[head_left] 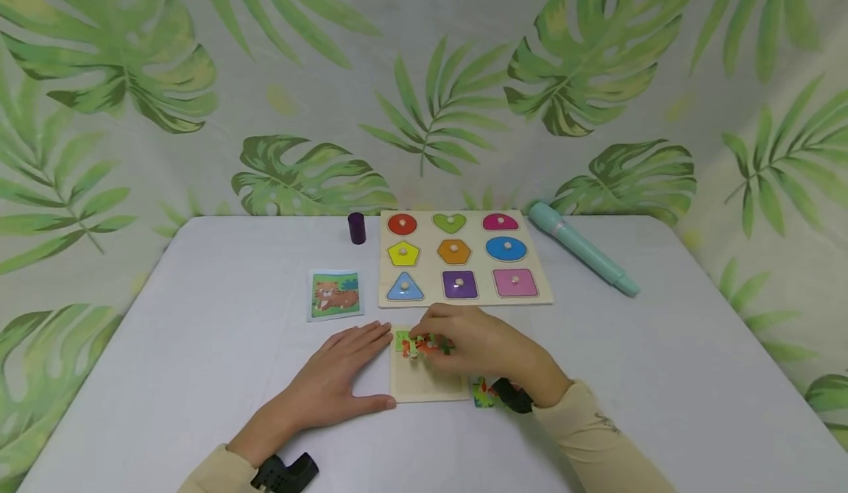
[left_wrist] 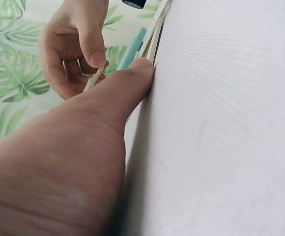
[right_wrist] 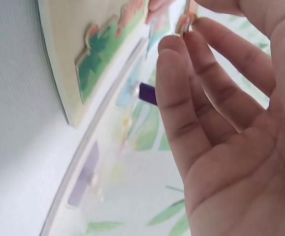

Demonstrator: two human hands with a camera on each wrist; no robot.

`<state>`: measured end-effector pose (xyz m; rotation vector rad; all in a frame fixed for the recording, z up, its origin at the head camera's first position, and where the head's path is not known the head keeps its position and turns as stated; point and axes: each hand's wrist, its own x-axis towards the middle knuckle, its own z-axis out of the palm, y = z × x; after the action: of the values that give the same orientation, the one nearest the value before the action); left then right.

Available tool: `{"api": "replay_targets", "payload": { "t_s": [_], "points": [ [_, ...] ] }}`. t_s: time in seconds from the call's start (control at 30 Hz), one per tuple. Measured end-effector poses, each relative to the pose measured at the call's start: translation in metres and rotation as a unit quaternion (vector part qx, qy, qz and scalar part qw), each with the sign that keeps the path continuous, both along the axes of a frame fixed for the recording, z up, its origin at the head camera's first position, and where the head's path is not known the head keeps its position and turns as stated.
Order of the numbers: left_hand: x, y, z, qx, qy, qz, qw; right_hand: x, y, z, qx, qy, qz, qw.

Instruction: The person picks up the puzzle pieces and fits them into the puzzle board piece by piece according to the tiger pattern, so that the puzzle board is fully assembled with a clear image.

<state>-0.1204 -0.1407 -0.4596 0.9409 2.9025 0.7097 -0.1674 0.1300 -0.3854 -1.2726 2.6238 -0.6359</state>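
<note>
Piece [left_wrist: 94,78] of the jigsaw, edge-on in both wrist views, is pinched btwn thumb and fingers of the R hand [head_left: 477,342], held over the far side of the wooden tray [head_left: 427,386]. L hand [head_left: 327,386] isn't gripping: fingers extended, tips at the tray's L edge, thumb at its near-L corner. Hands are apart, w/ the tray btwn them.

Laid part [right_wrist: 96,61] runs along the tray's far side, green and orange; exact no. of pcs can't be told. Near half is bare wood. Another loose piece [head_left: 483,392] lies on the bench [head_left: 232,331] just R of the tray, partly hidden by the R wrist.

To do this well, prob. best to match the printed edge to its neighbour first, turn the pc flat, lower it straight and press evenly; tilted, it may snag or nudge the laid part. L hand should brace the tray, esp. vs. sideways slip.
</note>
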Motion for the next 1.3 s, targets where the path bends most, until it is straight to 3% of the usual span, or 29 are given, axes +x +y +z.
{"api": "replay_targets", "payload": {
  "t_s": [0.4,1.3],
  "points": [
    [0.002,0.000,0.002,-0.004,-0.026,0.009,0.9996,0.006,-0.014,-0.010,0.008,0.001,-0.029,1.000],
    [-0.001,0.001,0.000,-0.003,-0.011,0.003,0.9999,0.010,-0.022,-0.026,0.018,-0.004,-0.014,1.000]
  ]
}}
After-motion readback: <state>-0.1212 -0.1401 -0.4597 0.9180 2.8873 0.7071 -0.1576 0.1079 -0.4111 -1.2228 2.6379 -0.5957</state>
